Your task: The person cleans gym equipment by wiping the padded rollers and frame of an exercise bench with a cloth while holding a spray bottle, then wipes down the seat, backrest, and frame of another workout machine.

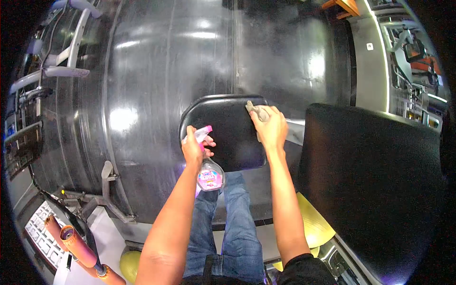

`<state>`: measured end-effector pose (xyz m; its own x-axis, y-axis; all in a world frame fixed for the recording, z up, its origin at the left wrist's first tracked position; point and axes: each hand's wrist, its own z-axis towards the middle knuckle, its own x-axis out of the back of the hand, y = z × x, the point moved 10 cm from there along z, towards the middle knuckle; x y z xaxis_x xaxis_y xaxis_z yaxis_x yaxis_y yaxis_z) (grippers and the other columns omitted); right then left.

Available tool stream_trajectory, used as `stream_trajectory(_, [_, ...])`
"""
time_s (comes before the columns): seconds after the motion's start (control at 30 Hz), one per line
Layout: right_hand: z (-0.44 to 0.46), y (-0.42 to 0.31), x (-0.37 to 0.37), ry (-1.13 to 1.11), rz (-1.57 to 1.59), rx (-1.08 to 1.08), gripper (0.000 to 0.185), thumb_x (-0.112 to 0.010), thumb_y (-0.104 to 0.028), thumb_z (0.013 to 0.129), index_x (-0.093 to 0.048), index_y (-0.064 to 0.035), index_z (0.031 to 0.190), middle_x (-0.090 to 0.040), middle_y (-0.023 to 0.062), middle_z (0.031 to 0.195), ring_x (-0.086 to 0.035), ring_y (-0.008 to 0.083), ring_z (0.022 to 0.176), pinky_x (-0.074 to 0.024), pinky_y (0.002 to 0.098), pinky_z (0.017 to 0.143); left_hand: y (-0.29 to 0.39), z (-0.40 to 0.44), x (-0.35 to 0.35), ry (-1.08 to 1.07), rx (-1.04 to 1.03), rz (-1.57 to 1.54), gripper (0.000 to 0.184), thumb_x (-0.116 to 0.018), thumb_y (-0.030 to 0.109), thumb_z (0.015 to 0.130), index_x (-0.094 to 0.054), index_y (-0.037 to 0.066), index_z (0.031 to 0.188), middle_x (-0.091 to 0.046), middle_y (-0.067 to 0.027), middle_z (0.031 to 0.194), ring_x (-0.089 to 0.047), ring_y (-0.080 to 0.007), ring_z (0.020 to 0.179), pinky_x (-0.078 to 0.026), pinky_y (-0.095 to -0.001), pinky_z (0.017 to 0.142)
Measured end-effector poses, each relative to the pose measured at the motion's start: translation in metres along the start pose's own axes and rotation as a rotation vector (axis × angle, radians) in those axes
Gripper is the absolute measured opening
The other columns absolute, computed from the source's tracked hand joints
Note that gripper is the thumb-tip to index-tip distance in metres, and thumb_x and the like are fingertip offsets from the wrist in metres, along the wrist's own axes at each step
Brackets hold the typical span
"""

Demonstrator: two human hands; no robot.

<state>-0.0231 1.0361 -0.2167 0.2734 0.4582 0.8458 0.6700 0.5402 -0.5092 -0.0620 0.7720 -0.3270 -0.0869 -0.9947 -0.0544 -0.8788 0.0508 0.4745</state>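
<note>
A black padded seat (223, 128) with rounded corners lies in front of my legs. My left hand (194, 148) is wrapped round the neck of a clear spray bottle (210, 176) with a pink and white trigger head and a pink label. The bottle is held over the near left part of the seat. At the seat's right edge, my right hand (271, 127) grips a greyish cloth (256, 111), pressed against the pad near its far right corner. Part of the cloth is hidden under my fingers.
A large black backrest pad (370, 190) stands close on the right. Dark rubber flooring (156, 71) stretches ahead. Metal gym frames (71, 52) line the left, with orange-brown rollers (78, 247) at lower left. A yellow ball-like object (313, 223) is behind my right arm.
</note>
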Motion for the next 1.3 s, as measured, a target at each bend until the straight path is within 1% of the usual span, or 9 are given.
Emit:
stream_trajectory(0.03, [0.001, -0.012, 0.000, 0.072, -0.069, 0.082, 0.025, -0.073, -0.029, 0.075, -0.073, -0.0129, 0.095, -0.068, 0.0081, 0.098, -0.062, 0.0318, 0.092, -0.0503, 0.0416, 0.081, 0.003, -0.002, 0.001, 0.003, -0.011, -0.034, 0.055, -0.039, 0.044, 0.087, -0.066, -0.004, 0.092, -0.064, -0.0125, 0.067, -0.063, -0.0234, 0.054, -0.049, -0.0348, 0.039])
stream_trajectory(0.43, [-0.007, -0.065, -0.035, -0.051, -0.017, 0.286, 0.023, -0.074, -0.026, 0.074, -0.073, -0.0166, 0.095, -0.066, 0.0029, 0.097, -0.061, 0.0279, 0.091, -0.0531, 0.0398, 0.077, 0.000, -0.002, 0.005, 0.039, -0.014, -0.067, 0.057, -0.039, 0.048, 0.090, -0.062, -0.004, 0.097, -0.064, -0.0117, 0.066, -0.064, -0.0228, 0.055, -0.048, -0.0332, 0.038])
stream_trajectory(0.6, [0.002, -0.012, 0.009, 0.149, -0.096, 0.132, 0.022, -0.074, -0.027, 0.074, -0.073, -0.0172, 0.093, -0.066, 0.0039, 0.097, -0.061, 0.0287, 0.089, -0.0514, 0.0398, 0.079, -0.009, 0.003, 0.008, 0.029, 0.049, -0.091, 0.055, -0.039, 0.047, 0.091, -0.061, -0.003, 0.094, -0.061, -0.0116, 0.062, -0.063, -0.0237, 0.053, -0.047, -0.0341, 0.037])
stream_trajectory(0.67, [0.009, 0.007, 0.010, 0.074, -0.045, -0.019, 0.024, -0.073, -0.028, 0.074, -0.073, -0.0140, 0.094, -0.066, 0.0061, 0.096, -0.060, 0.0296, 0.090, -0.0496, 0.0403, 0.080, -0.007, 0.000, 0.009, 0.066, 0.030, -0.105, 0.053, -0.040, 0.046, 0.091, -0.061, -0.003, 0.091, -0.061, -0.0115, 0.061, -0.063, -0.0241, 0.053, -0.047, -0.0347, 0.036])
stream_trajectory(0.77, [0.012, -0.008, 0.003, 0.153, -0.049, 0.028, 0.024, -0.072, -0.028, 0.076, -0.073, -0.0121, 0.095, -0.066, 0.0078, 0.096, -0.060, 0.0304, 0.091, -0.0495, 0.0409, 0.081, -0.004, -0.002, 0.011, 0.103, -0.010, -0.091, 0.053, -0.039, 0.045, 0.091, -0.060, -0.003, 0.090, -0.061, -0.0120, 0.062, -0.063, -0.0236, 0.051, -0.047, -0.0347, 0.036])
stream_trajectory(0.87, [0.021, -0.041, -0.022, 0.066, -0.009, 0.144, 0.023, -0.071, -0.027, 0.077, -0.072, -0.0124, 0.095, -0.065, 0.0064, 0.098, -0.059, 0.0297, 0.095, -0.0503, 0.0413, 0.082, -0.009, 0.001, 0.009, 0.057, 0.039, -0.081, 0.054, -0.036, 0.045, 0.092, -0.060, -0.003, 0.090, -0.063, -0.0129, 0.063, -0.062, -0.0226, 0.051, -0.047, -0.0343, 0.036])
stream_trajectory(0.9, [0.023, -0.054, -0.032, 0.019, -0.029, 0.178, 0.023, -0.071, -0.027, 0.077, -0.072, -0.0123, 0.095, -0.064, 0.0061, 0.099, -0.059, 0.0296, 0.096, -0.0509, 0.0417, 0.082, -0.014, 0.005, 0.012, 0.056, 0.038, -0.032, 0.059, -0.036, 0.057, 0.090, -0.058, 0.002, 0.090, -0.061, -0.0104, 0.065, -0.060, -0.0231, 0.051, -0.048, -0.0367, 0.039])
stream_trajectory(1.07, [0.037, -0.096, -0.071, -0.203, -0.110, 0.223, 0.025, -0.070, -0.028, 0.076, -0.073, -0.0131, 0.096, -0.066, 0.0082, 0.100, -0.062, 0.0286, 0.096, -0.0517, 0.0408, 0.083, -0.012, 0.003, 0.014, 0.080, 0.026, -0.022, 0.059, -0.035, 0.056, 0.091, -0.058, 0.002, 0.092, -0.061, -0.0107, 0.066, -0.061, -0.0235, 0.052, -0.049, -0.0367, 0.040])
stream_trajectory(1.3, [0.073, -0.012, -0.030, -0.247, -0.190, -0.118, 0.043, -0.074, -0.040, 0.068, -0.073, -0.0100, 0.099, -0.070, 0.0141, 0.093, -0.068, 0.0322, 0.091, -0.0532, 0.0438, 0.082, -0.007, -0.002, 0.012, 0.067, 0.034, -0.051, 0.054, -0.035, 0.043, 0.091, -0.062, -0.004, 0.088, -0.064, -0.0148, 0.065, -0.062, -0.0244, 0.051, -0.048, -0.0341, 0.037])
